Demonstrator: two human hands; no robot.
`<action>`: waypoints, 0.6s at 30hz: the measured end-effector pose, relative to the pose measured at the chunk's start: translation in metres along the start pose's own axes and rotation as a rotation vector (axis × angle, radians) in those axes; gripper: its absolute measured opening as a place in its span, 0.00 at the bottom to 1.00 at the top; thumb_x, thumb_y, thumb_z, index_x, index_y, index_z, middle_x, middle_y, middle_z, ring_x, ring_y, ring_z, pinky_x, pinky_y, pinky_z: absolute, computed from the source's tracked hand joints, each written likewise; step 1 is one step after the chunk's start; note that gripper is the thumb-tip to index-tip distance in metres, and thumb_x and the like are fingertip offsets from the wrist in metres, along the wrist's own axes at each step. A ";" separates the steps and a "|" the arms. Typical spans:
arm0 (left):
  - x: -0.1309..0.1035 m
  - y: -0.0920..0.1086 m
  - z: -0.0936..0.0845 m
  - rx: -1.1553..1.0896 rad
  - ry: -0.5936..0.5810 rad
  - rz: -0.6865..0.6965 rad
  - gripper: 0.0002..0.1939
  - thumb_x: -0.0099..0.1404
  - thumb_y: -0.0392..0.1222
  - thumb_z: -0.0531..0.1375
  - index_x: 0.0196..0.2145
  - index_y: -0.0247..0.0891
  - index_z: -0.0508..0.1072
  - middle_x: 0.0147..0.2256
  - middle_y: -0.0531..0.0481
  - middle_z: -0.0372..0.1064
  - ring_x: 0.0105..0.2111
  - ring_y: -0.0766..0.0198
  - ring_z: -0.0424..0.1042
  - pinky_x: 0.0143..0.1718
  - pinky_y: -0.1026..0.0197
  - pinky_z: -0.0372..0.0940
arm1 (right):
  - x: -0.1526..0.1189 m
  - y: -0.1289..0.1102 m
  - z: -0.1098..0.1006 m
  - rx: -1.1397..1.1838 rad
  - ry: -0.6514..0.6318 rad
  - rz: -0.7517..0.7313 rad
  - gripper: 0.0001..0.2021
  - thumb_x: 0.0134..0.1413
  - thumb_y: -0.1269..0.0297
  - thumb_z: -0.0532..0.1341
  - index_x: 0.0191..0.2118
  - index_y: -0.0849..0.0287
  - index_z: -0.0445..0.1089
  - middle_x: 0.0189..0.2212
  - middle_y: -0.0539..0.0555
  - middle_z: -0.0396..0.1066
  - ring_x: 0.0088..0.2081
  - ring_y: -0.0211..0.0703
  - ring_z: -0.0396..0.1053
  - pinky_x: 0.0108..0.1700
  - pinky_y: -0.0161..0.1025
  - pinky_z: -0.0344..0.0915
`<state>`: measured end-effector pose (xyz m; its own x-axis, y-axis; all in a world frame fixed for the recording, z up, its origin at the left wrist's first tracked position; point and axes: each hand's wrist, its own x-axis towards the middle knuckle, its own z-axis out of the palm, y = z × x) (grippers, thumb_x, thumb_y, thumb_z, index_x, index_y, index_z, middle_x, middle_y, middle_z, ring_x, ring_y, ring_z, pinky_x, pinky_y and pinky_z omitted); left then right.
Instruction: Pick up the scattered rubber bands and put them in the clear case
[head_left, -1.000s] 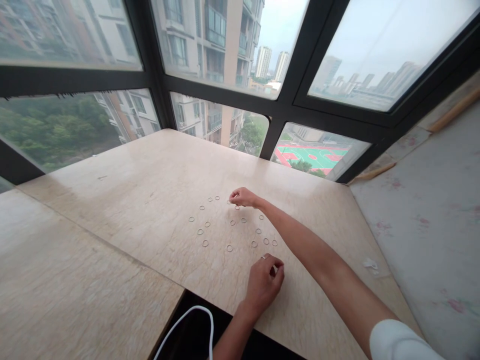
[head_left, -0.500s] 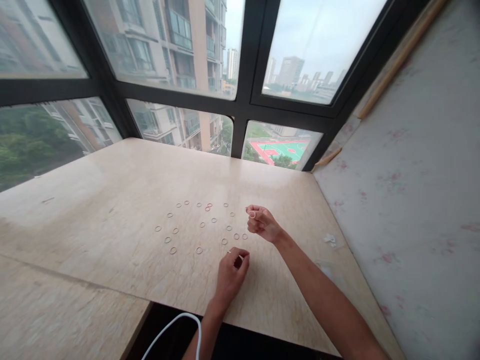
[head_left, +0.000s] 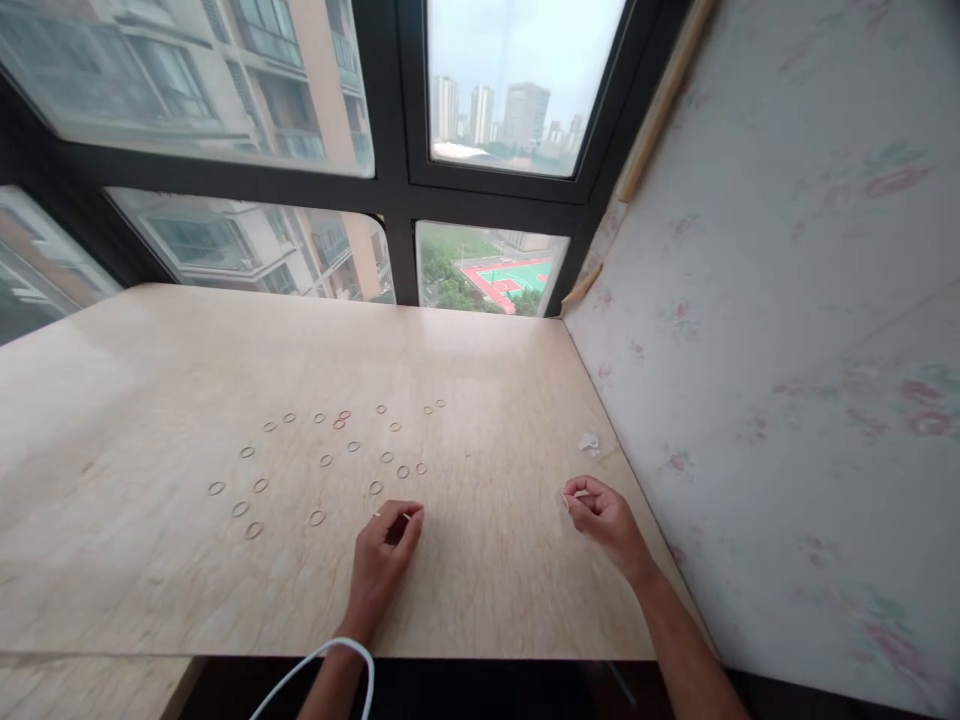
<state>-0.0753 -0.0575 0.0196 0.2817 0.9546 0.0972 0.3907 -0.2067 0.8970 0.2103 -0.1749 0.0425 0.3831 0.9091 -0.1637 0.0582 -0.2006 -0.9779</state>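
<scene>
Several thin rings lie spread over the marble-patterned surface, among them a ring (head_left: 317, 518) near the front, a ring (head_left: 254, 530) at the left and a red ring (head_left: 340, 424) touching another reddish one. Just below a ring (head_left: 376, 488), my left hand (head_left: 388, 545) rests on the surface, thumb and fingertips pressed together; anything between them is hidden. Farther right, my right hand (head_left: 604, 515) is pinched closed, with something small and pale at its fingertips that is too small to name. Two more rings, one of them a ring (head_left: 440, 404), lie side by side at the back.
A crumpled clear and white scrap (head_left: 589, 443) lies near the flowered wall (head_left: 750, 380) on the right. Dark window frames (head_left: 394, 200) border the back edge. A white cable (head_left: 330, 648) crosses my left forearm at the front.
The view has swung to the right. My right hand has moved right and nearer, away from the rings, toward the scrap. Two rings now show at the back right; my left hand keeps its pose.
</scene>
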 end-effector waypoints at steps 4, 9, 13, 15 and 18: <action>0.001 0.000 0.001 0.024 0.010 -0.028 0.13 0.60 0.51 0.58 0.31 0.39 0.75 0.31 0.49 0.75 0.31 0.59 0.74 0.32 0.60 0.69 | -0.009 0.002 -0.019 -0.272 0.171 -0.055 0.14 0.50 0.51 0.60 0.31 0.58 0.65 0.14 0.40 0.48 0.17 0.31 0.44 0.20 0.31 0.41; 0.001 -0.001 0.002 0.053 0.012 -0.041 0.14 0.59 0.52 0.59 0.32 0.39 0.75 0.30 0.50 0.75 0.30 0.59 0.74 0.32 0.61 0.69 | -0.007 0.000 -0.024 -0.600 0.227 -0.166 0.11 0.53 0.55 0.57 0.30 0.57 0.69 0.13 0.42 0.52 0.17 0.34 0.52 0.21 0.33 0.46; 0.000 0.000 0.002 0.061 0.014 -0.038 0.14 0.59 0.52 0.59 0.32 0.39 0.75 0.31 0.50 0.75 0.31 0.59 0.74 0.32 0.60 0.69 | -0.008 0.000 -0.024 -0.747 0.249 -0.202 0.13 0.55 0.55 0.55 0.31 0.56 0.72 0.13 0.44 0.57 0.17 0.37 0.57 0.22 0.33 0.50; -0.001 0.000 0.002 0.060 0.013 -0.031 0.14 0.60 0.52 0.59 0.32 0.39 0.75 0.31 0.50 0.75 0.32 0.59 0.74 0.34 0.60 0.69 | -0.013 -0.002 -0.024 -0.756 0.281 -0.221 0.14 0.57 0.54 0.55 0.34 0.57 0.74 0.14 0.45 0.59 0.18 0.37 0.59 0.23 0.34 0.52; -0.003 -0.002 0.002 0.054 0.019 -0.034 0.13 0.61 0.51 0.58 0.32 0.39 0.74 0.32 0.50 0.75 0.33 0.59 0.74 0.34 0.60 0.69 | -0.023 -0.003 -0.028 -0.711 0.350 -0.239 0.15 0.57 0.53 0.55 0.36 0.58 0.74 0.15 0.45 0.60 0.18 0.37 0.60 0.24 0.33 0.55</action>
<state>-0.0750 -0.0602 0.0171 0.2512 0.9650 0.0754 0.4468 -0.1847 0.8754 0.2270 -0.2050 0.0524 0.5446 0.8137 0.2033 0.6986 -0.3059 -0.6468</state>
